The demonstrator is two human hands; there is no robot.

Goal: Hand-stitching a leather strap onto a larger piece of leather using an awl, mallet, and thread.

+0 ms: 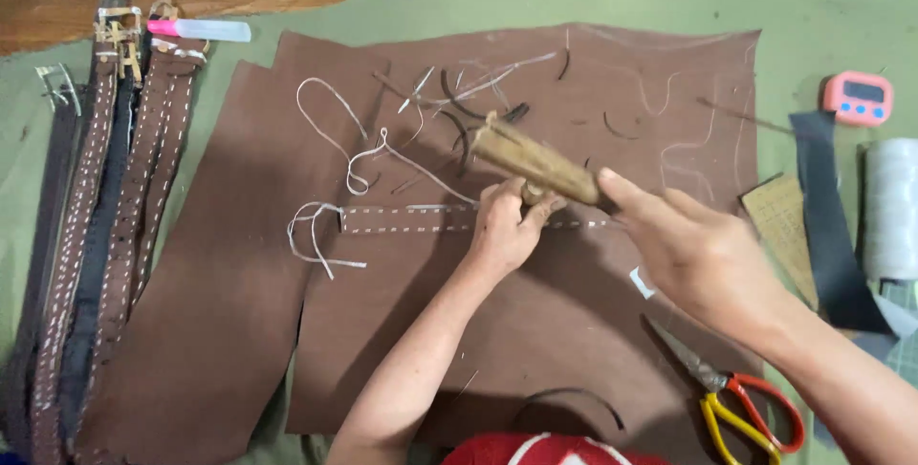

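A narrow brown leather strap (406,219) with white stitching lies across a large brown leather sheet (229,293). My left hand (507,226) presses down on the strap, its fingers bunched near the tip of a wooden-handled tool (535,164). My right hand (684,245) grips that tool's handle, which is tilted up to the left over the strap. White thread (320,121) trails from the strap's left end in loose loops.
Several stitched brown belts (105,207) lie side by side at the left. Scissors with red and yellow handles (741,398) rest at the lower right. A pink timer (858,98), a white thread spool (891,207) and dark strips sit at the right. Thread scraps (478,87) lie above.
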